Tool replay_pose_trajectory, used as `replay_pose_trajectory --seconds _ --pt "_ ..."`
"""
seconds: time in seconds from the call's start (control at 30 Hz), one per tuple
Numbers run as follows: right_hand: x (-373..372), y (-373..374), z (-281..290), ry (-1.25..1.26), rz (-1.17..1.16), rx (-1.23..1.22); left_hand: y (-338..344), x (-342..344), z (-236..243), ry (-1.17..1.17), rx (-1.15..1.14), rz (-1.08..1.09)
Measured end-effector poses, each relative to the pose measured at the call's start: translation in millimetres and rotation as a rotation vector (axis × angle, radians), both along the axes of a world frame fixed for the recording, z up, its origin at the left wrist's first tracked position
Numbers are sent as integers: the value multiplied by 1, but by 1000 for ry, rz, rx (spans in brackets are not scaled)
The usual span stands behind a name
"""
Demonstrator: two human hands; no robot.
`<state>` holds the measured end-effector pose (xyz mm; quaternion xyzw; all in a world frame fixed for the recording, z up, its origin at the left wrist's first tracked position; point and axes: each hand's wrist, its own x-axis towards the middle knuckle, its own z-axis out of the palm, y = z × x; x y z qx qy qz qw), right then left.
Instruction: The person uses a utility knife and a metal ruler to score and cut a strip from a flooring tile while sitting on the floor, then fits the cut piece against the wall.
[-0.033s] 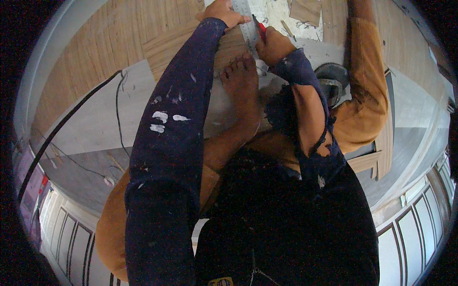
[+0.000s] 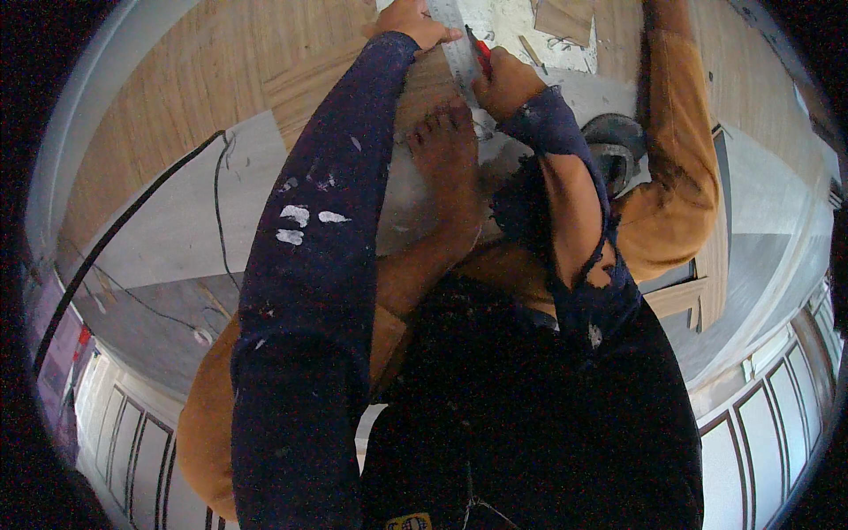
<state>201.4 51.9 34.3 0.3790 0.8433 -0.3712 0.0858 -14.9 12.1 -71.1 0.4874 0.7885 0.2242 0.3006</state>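
Right hand (image 2: 511, 84) first: I have it closed firmly around the red-and-black cutter (image 2: 483, 58), the dark end poking past the knuckles, up and a touch left. Light tool, I'd judge, stiff in the body, probably brittle at the tip, so the handle is where I want the grip. Whether that tip touches anything is too small for me to tell.

Just left of it, the metal ruler (image 2: 453, 46): thin, stiff, likely slick, the sort that skates unless pressed down on its flat face. And there's my left hand (image 2: 413, 25), thumb reaching onto it; the fingers run toward the upper edge, and I can't tell whether they're flat or curled.

Under the ruler, the wood-grain plank (image 2: 426, 81), firm by its look, best steadied broadly from above. A bare foot (image 2: 444, 146) has its toes at the near edge. Farther out, right of the cutter, a thin stick (image 2: 533, 53) and an offcut (image 2: 565, 19) on the pale patch.
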Motion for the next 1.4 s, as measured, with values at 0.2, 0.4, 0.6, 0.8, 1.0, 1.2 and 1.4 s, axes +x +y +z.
replay_pose_trajectory --seconds 0.2,0.4,0.6,0.8,1.0,1.2,1.4 --pt "7 -5 -7 1 -4 44 0 -2 10 128 -119 -32" --pt "3 -5 -3 -60 0 16 -1 -1 16 132 -244 -23" --pt "7 -5 3 -48 -19 -4 0 14 35 49 -131 60" --pt "13 -11 -1 -26 11 14 -4 3 9 65 -68 4" --pt "8 -6 7 -83 72 -9 -2 3 14 202 -205 32" --pt "19 12 2 -91 129 -37 5 22 53 26 -168 18" --pt "25 29 56 40 -28 -84 -4 13 43 -76 -139 22"
